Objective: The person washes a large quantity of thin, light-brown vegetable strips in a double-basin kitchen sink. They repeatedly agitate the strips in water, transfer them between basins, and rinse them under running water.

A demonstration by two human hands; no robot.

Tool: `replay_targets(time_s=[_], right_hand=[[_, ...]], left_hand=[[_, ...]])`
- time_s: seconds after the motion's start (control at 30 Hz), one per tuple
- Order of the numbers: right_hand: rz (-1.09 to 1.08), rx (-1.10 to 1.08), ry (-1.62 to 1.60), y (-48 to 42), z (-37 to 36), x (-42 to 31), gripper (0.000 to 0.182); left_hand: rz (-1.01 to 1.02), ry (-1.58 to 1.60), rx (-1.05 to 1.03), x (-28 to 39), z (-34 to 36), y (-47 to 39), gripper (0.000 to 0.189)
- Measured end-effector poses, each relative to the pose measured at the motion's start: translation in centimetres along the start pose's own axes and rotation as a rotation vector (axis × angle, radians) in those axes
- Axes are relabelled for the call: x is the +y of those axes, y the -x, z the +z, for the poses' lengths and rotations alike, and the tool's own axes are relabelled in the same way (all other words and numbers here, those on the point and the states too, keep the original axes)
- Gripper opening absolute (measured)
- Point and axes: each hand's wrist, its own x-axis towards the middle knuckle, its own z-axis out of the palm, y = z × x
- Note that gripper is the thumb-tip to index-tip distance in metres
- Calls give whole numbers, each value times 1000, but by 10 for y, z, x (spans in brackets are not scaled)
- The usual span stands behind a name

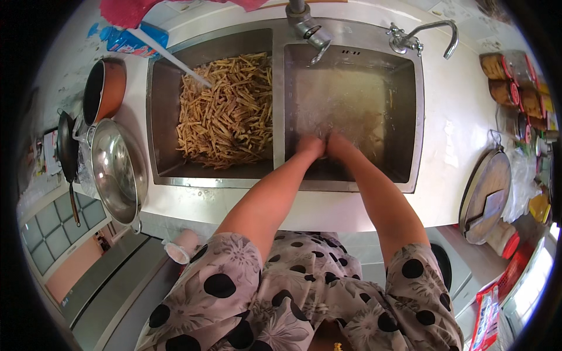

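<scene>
Both my hands are in the right basin (406, 131) of a steel double sink, side by side near its front left corner. My left hand (311, 145) and my right hand (340, 144) dip into cloudy, brownish water (347, 96); the fingers are hidden there, so what they hold cannot be seen. In the left basin lies a large heap of thin brown-yellow strips (228, 112), perhaps a dried food. A white hose or stick (169, 57) reaches down onto this heap. Above the right basin is the metal faucet (309, 28).
An orange pot (112, 90), a steel colander or bowl (118, 171) and a blue detergent bottle (136, 41) stand left of the sink. A curved tap (432, 28) is at the back right. Round cutting board (487, 197) and lidded jars (502, 79) are at the right.
</scene>
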Motion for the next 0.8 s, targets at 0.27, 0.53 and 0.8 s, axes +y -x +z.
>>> replay_targets(time_s=[0.27, 0.53, 0.8], right_hand=[[2, 0, -581, 39, -24, -51, 42], [-359, 144, -135, 116, -90, -89, 32], [-475, 402, -663, 169, -144, -91, 20]], left_hand=[[-487, 1097, -184, 0, -2, 3, 40], [30, 1876, -432, 10, -51, 49, 28], [395, 2064, -921, 21, -113, 95, 31]])
